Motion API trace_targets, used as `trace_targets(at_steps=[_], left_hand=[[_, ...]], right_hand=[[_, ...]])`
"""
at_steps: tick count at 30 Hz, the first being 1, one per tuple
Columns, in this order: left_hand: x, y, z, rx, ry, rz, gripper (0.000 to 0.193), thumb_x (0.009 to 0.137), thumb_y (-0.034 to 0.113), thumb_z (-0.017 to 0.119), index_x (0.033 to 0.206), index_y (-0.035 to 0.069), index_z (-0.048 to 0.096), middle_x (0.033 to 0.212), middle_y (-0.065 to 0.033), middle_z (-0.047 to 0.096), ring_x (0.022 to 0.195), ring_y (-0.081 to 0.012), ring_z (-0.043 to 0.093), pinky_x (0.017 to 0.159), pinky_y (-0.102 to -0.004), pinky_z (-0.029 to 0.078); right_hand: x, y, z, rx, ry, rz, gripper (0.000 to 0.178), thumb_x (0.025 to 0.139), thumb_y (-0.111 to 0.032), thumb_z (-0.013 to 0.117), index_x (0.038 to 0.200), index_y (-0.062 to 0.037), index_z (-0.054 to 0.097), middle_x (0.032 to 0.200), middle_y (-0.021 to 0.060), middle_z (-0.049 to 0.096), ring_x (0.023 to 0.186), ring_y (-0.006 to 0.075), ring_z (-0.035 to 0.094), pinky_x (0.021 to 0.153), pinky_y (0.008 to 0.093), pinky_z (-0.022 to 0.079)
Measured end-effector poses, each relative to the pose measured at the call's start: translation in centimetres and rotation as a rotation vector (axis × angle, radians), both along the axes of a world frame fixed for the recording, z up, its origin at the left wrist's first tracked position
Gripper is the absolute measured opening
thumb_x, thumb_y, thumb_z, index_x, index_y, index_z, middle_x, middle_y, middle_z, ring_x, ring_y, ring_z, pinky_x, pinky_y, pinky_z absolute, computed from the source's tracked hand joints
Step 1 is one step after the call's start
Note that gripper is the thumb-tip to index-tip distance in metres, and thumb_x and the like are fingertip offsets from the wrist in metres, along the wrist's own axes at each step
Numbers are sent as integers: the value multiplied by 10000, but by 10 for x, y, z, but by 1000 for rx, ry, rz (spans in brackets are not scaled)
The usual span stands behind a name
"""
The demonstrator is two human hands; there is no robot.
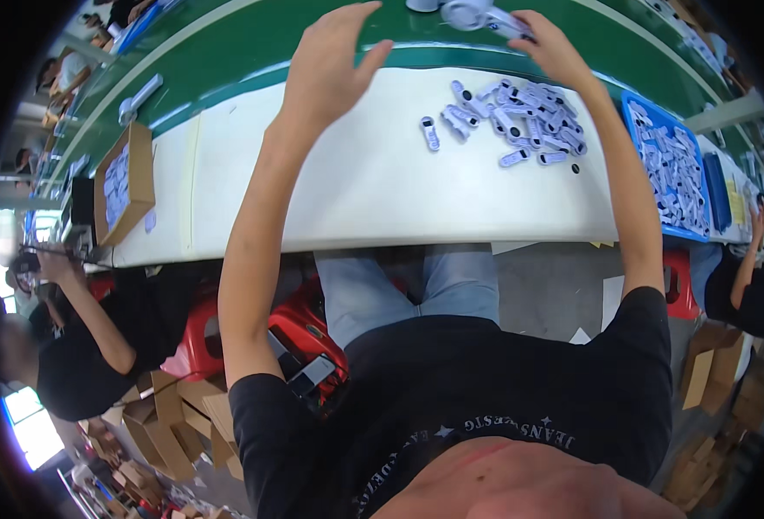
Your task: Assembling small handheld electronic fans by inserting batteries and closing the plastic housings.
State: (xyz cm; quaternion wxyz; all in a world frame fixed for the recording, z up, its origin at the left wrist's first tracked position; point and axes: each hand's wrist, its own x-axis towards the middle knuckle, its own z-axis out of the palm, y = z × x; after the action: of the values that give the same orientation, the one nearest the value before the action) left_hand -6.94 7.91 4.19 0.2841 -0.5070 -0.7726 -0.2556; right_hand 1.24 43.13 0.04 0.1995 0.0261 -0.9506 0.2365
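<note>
A white round-headed device (466, 14) is being held over the green bench (252, 48) by the right hand (556, 54), closed on its handle (505, 24); the left hand (333, 65) is being held open, empty. A level, gentle grip is probably being called for.

You're in a factory workshop: long green table (226, 59), blue plastic tray (686, 233) of small white parts (671, 173), brown cardboard boxes (161, 428), black-clad co-workers (83, 363).
</note>
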Motion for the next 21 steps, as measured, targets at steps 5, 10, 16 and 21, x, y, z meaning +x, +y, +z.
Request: trace_targets(at_steps=[5,10,16,21], left_hand=[[-93,105,-66,-27,-354,19,553,899,415,590,1304,63,456,1227,-154,567,1120,-275,571,866,-443,499],[-170,183,-96,216,-317,96,726,653,318,806,1231,-14,519,1170,-261,593,1040,-407,594,905,-410,471],[-141,191,-56,160,-785,-49,788,665,295,807,1294,-13,446,1170,-233,589,999,-323,620,854,-368,497],[-105,118,-10,799,-810,-253,536,793,274,737,1209,13,522,1044,-136,631,922,-216,631,769,-313,520]], right_hand=[[25,142,-36,249,-94,-310,456,879,-180,644,1266,-15,466,1152,190,577,1016,319,585,900,358,470],[26,101,-41,625,60,-451,414,884,-172,635,1244,-26,490,1145,172,587,1001,311,595,866,366,482],[79,-55,42,-30,-168,-9,211,872,-175,649,1023,-29,633,977,94,620,866,246,588,749,341,475],[75,-105,18,82,-78,89,211,833,-177,679,974,-24,645,882,102,612,850,252,583,739,338,470]])
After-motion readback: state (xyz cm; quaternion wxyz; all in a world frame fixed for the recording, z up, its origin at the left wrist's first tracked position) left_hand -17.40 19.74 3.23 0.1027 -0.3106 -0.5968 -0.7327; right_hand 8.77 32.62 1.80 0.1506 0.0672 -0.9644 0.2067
